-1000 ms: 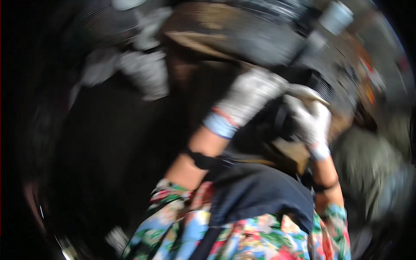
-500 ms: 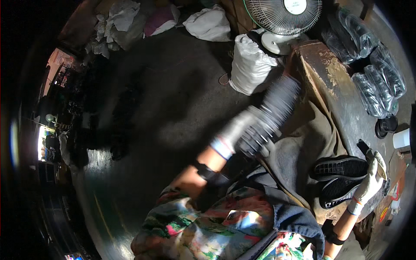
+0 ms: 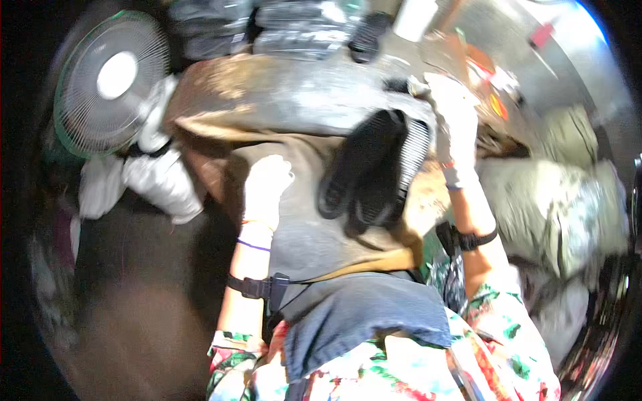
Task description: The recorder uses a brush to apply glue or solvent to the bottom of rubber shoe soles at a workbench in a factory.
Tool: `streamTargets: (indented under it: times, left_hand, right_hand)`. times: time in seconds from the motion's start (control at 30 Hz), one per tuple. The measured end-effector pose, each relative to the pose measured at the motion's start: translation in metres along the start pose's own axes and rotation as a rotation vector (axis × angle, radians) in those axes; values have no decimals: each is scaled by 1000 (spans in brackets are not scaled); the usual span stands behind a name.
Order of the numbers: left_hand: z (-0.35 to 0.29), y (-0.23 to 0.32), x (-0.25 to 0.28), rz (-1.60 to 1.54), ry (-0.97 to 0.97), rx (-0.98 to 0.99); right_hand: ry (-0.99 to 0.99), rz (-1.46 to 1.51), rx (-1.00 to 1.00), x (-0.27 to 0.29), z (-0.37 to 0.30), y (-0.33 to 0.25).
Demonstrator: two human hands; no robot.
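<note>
My left hand [image 3: 264, 186], in a white glove, is over the grey-brown cloth [image 3: 301, 234] across my lap. Its fingers look curled, and nothing shows in them. To its right lie two black ridged shoe soles [image 3: 361, 160], side by side and partly overlapping, reaching from the cloth up to the worn bench [image 3: 287, 93]. Beyond the soles' right side my right hand [image 3: 456, 113], also gloved, is closed. A short dark piece [image 3: 396, 85] sticks out by its fingertips, too blurred to name.
At the far left stands a fan [image 3: 114, 80], with white sacks [image 3: 164, 187] below it. Clear-wrapped black bundles [image 3: 301, 30] line the bench's back, near a dark sole [image 3: 370, 37] and a white container [image 3: 416, 19]. Pale green sacks [image 3: 548, 207] sit at the right.
My view has swung to the right, toward the bench. The black ridged sole in my left hand is out of it, and that hand is now over the cloth. My right hand stays closed.
</note>
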State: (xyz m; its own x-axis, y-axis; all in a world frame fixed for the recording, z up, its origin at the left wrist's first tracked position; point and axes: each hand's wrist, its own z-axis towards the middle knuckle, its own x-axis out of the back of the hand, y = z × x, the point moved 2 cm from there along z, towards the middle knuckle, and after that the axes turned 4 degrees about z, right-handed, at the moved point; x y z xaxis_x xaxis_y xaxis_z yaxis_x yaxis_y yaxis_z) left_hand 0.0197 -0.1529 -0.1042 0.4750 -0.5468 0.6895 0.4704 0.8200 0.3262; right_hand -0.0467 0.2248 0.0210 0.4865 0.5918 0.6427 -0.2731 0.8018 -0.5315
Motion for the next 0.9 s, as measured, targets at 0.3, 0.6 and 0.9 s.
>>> streamTargets:
  times: [0.3, 0.6, 0.9]
  left_hand:
    - [23, 73, -93, -490, -527, 542]
    - [57, 77, -16, -830, -402, 887]
    - [104, 85, 6, -2116, -411, 1087]
  right_hand:
    - [277, -103, 135, 92, 49, 101]
    - [-5, -384, -13, 43, 90, 151]
    - [272, -62, 3, 49, 93, 239]
